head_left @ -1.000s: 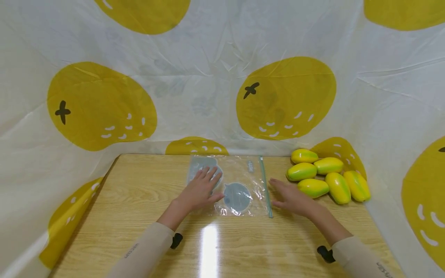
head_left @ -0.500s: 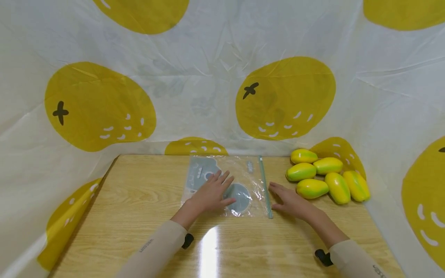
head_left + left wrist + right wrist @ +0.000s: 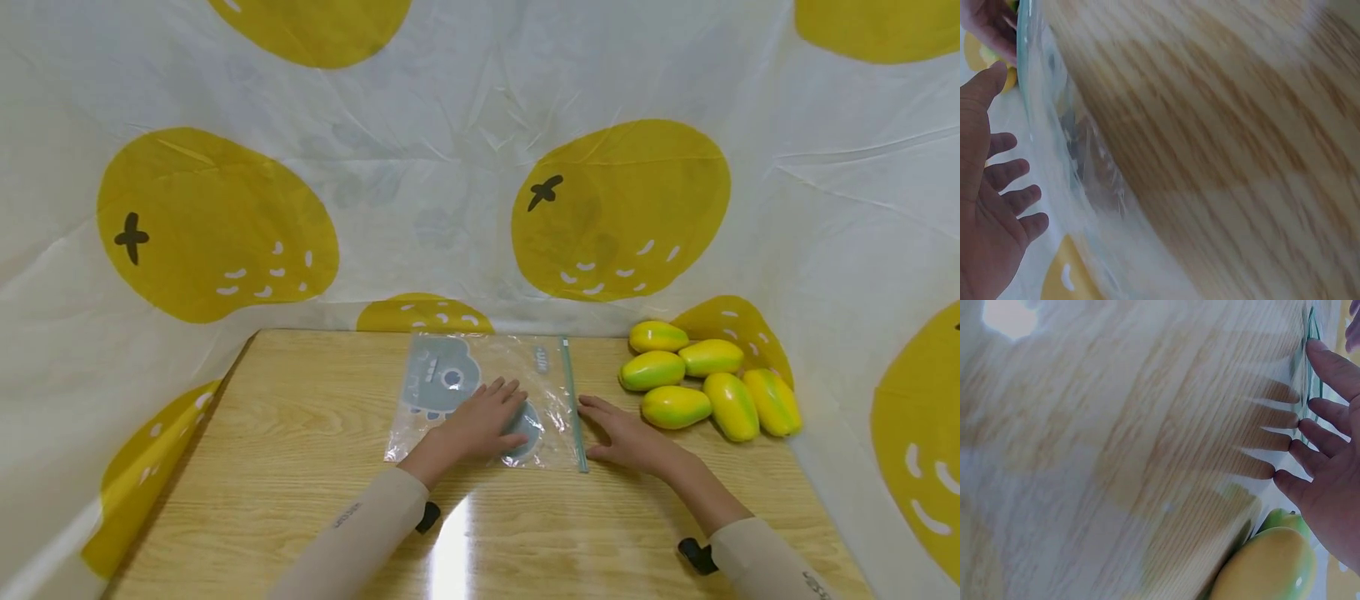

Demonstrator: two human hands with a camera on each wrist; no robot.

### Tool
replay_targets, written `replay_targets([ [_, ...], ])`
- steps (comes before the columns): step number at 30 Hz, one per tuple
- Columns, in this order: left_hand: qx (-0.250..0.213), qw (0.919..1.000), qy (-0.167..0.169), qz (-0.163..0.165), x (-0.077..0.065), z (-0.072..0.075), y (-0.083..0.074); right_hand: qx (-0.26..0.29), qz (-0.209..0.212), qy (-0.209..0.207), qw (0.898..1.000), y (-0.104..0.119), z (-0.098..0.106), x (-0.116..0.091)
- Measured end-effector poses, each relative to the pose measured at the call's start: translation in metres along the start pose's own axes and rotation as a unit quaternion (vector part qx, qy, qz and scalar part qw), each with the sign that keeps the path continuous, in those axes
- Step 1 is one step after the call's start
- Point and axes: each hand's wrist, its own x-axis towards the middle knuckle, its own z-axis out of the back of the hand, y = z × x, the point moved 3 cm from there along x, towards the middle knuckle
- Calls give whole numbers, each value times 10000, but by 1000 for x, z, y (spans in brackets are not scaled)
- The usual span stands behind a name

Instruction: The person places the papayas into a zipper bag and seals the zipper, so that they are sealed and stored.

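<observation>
A clear zip bag (image 3: pixel 510 354) with grey-blue printed shapes lies flat on the wooden table, its green zip edge (image 3: pixel 573 408) on the right. My left hand (image 3: pixel 480 425) is spread over the bag's middle, partly covering the round print; in the left wrist view its fingers (image 3: pixel 1013 172) are extended and hold nothing. Just right of the zip edge is my right hand (image 3: pixel 626 437). Its fingers (image 3: pixel 1325 437) are extended too, tips at the tabletop beside the zip edge, as the right wrist view shows. Nothing is in that hand.
Several yellow-green mango-like fruits (image 3: pixel 675 407) sit in a group at the table's right back, close beyond the right hand. A white cloth with yellow fruit prints (image 3: pixel 420 225) hangs behind and at both sides of the wooden table (image 3: pixel 300 417).
My left hand has slid right across the bag, from the large left print to the round one, uncovering the left print. The right hand has barely moved.
</observation>
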Motion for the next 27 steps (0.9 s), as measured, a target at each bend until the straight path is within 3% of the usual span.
replay_targets([
  [10,51,9999,-73,-79,15,-11,-12,66,84,-60,9999,-3,-5,1],
  [20,77,9994,55,-331,25,-18,-33,-61,31,-76,9999,-4,-8,0],
  [27,93,9995,155,-249,29,-25,-38,-103,-4,-148,9998,0,-8,-1],
])
